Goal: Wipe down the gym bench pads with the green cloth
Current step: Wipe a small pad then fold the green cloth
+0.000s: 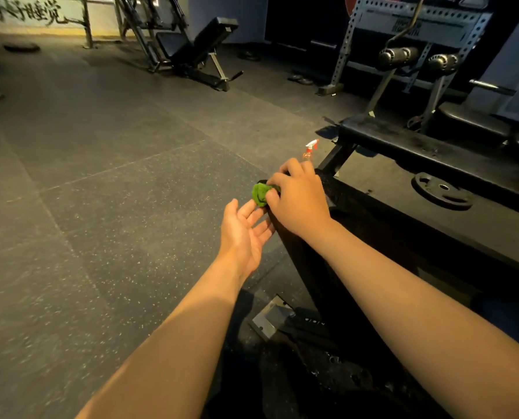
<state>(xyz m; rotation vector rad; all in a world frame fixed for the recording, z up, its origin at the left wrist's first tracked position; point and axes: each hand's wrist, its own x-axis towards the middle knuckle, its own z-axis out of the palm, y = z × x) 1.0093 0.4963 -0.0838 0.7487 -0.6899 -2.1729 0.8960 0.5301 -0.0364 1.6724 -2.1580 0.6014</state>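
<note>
Green cloth (260,193): bunched into a small wad at the centre of the frame, against the far end of the dark bench pad (388,237). The right hand (300,201) grips the wad with curled fingers. The left hand (243,234) lies palm up just below it, fingers straight and spread; whether they touch the cloth cannot be determined.

Step in hand, as judged: wiping the end of the pad. Most of its surface appears to remain.

Orientation: the wad has no clear long axis. The pad's long axis runs from frame centre toward the lower right.

Next move: press the cloth flat and draw it along that axis. A spray bottle (311,148) stands just behind the right hand.
</note>
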